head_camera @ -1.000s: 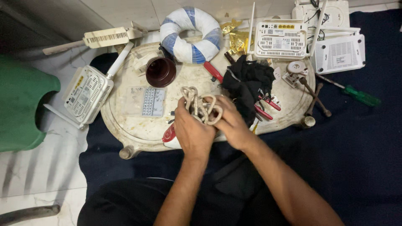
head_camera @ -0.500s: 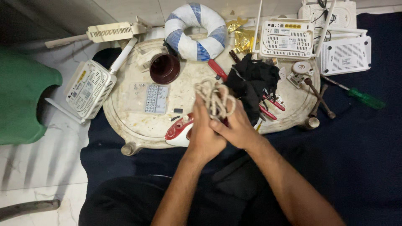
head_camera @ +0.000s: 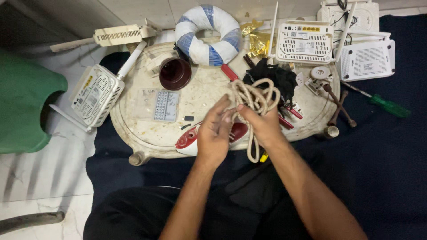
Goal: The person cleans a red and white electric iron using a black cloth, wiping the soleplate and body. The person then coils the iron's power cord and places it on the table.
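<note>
Over round tray [head_camera: 133, 129], rope [head_camera: 255, 100] in 2 hands [head_camera: 213, 133].

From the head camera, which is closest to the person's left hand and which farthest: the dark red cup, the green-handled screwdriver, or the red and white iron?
Measured from the left hand:
1. Red and white iron, right under and beside the hand.
2. Dark red cup, up and to the left on the round tray.
3. Green-handled screwdriver, far right on the dark cloth.

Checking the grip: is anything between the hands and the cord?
Nothing visible. The left hand and right hand both grip the coiled cord directly, above the round tray.
</note>
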